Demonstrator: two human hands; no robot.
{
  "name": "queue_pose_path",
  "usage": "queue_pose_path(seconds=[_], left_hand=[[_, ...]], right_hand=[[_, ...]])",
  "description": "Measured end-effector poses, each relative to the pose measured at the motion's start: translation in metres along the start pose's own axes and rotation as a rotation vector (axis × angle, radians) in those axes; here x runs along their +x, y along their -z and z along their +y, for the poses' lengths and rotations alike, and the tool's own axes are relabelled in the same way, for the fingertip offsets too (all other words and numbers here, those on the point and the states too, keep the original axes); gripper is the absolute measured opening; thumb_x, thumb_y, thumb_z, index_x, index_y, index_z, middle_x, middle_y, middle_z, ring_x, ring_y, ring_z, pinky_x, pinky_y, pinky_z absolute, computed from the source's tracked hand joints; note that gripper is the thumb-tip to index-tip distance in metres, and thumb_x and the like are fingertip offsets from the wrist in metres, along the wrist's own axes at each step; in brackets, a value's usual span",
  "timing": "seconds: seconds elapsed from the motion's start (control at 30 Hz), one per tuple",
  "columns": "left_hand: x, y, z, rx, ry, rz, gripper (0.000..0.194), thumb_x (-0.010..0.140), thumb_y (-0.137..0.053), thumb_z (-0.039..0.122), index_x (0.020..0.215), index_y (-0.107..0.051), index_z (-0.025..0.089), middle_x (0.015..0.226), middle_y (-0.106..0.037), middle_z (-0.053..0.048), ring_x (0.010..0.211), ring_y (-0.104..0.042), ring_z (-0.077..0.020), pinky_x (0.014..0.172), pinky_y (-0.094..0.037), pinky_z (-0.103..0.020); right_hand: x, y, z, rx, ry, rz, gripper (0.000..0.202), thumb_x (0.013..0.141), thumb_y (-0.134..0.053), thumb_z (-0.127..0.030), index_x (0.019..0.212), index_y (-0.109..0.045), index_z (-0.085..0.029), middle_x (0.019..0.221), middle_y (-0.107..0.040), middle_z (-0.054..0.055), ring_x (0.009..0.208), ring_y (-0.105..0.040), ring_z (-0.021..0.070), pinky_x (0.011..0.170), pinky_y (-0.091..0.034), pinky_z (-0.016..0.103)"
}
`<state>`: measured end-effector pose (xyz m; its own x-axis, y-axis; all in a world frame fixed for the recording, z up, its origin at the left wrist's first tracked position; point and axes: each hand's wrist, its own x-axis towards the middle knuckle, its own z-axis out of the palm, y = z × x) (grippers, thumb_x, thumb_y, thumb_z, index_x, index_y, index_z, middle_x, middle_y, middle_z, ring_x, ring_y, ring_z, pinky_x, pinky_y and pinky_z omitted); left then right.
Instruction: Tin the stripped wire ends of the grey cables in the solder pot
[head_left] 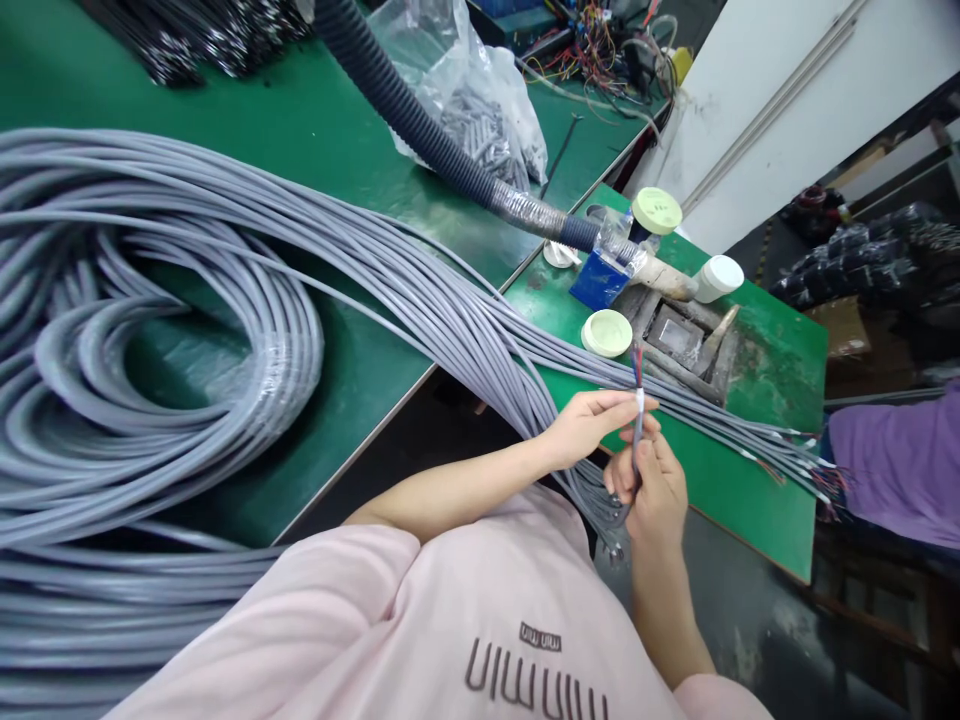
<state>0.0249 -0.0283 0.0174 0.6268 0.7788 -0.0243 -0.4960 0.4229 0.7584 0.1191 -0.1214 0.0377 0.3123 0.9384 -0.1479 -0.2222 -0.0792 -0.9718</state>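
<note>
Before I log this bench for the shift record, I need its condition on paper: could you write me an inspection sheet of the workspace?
Surface: green table at left, green board at right with dark marks.
Job's things: grey cable, thin coloured wires bared at its upper end, white band below them.
Clutter: clear bag of grey pieces, blue box, white tub.
Hands: left hand pinches the cable near the band; right hand grips it lower.
Cables: grey bundle runs from the table across the board, ends past its far edge; black bundle behind.
Surroundings: person in purple beyond the board; white panel behind.
</note>
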Motion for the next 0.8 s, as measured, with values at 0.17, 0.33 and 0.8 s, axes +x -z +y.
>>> queue_pose_path(seconds=[0.17, 0.33, 0.8], left_hand=[[-0.009, 0.004, 0.007, 0.01, 0.124, -0.097, 0.044, 0.077, -0.07, 0.052, 0.097, -0.072, 0.012, 0.078, -0.07, -0.006, 0.068, -0.064, -0.0121, 0.069, -0.051, -0.026], [-0.014, 0.004, 0.008, 0.048, 0.134, -0.146, 0.045, 0.073, -0.074, 0.052, 0.092, -0.074, 0.011, 0.073, -0.071, -0.006, 0.07, -0.064, -0.0134, 0.073, -0.051, -0.027], [-0.025, 0.008, 0.012, 0.113, 0.214, -0.317, 0.044, 0.076, -0.071, 0.052, 0.094, -0.074, 0.012, 0.072, -0.072, -0.007, 0.071, -0.064, -0.0146, 0.083, -0.049, -0.029]], right_hand=[[0.01, 0.029, -0.014, -0.433, 0.073, -0.058, 0.012, 0.078, -0.073, -0.032, 0.079, -0.069, -0.021, 0.069, -0.063, 0.0, 0.063, -0.057, 0.015, 0.058, -0.045, 0.027], [0.025, 0.038, -0.042, -0.517, 0.244, 0.022, 0.006, 0.08, -0.07, -0.027, 0.078, -0.072, -0.022, 0.069, -0.063, -0.001, 0.064, -0.056, 0.0143, 0.06, -0.045, 0.026], [0.062, 0.028, -0.056, -0.327, 0.119, -0.182, 0.012, 0.069, -0.075, -0.026, 0.081, -0.077, -0.024, 0.079, -0.071, 0.003, 0.064, -0.06, 0.0159, 0.057, -0.049, 0.027]])
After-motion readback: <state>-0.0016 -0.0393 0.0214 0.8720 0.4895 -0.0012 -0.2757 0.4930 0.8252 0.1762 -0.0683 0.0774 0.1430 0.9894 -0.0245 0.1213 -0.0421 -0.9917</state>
